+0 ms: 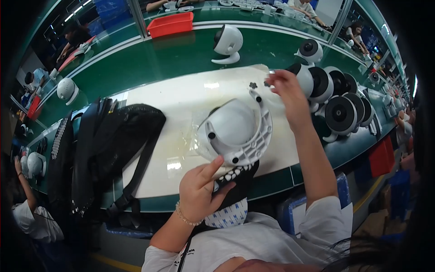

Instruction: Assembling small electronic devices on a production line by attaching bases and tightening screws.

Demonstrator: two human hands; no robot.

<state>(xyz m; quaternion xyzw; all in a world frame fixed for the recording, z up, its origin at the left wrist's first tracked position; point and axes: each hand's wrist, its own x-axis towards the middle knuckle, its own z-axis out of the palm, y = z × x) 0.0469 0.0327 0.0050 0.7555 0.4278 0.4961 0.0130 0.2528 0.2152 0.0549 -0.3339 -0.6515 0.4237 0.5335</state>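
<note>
1. One bare left hand (199, 190) is open, its thumb and forefinger spread apart; the forefinger's tip appears to touch the near edge of the white device below.
2. One bare right hand (290, 97) is raised over the far right, fingers bent and blurred; whether it grips anything cannot be told.
3. Small black flower-shaped pieces (253, 85) lie just left of the right hand's fingertips.
4. Between the hands, the glossy white plastic device with a rounded head (233, 121) lies on its side. Its curved base (253, 147) shows a ribbed underside, and three round black pads (235, 160) are visible on it.
5. A black strip with white oval spots (235, 173) is beside the left hand, near the device.
6. Beneath the device, a cream-white mat (181, 93) covers part of the dark green table (181, 59).
7. On the left, a heap of black fabric with straps (127, 124) overlaps the mat.
8. On the right, several white round-headed units with black circular faces (340, 114) stand crowded together.
9. At the far side are another white unit on a curved stand (229, 41) and a red plastic tray (170, 25).
</note>
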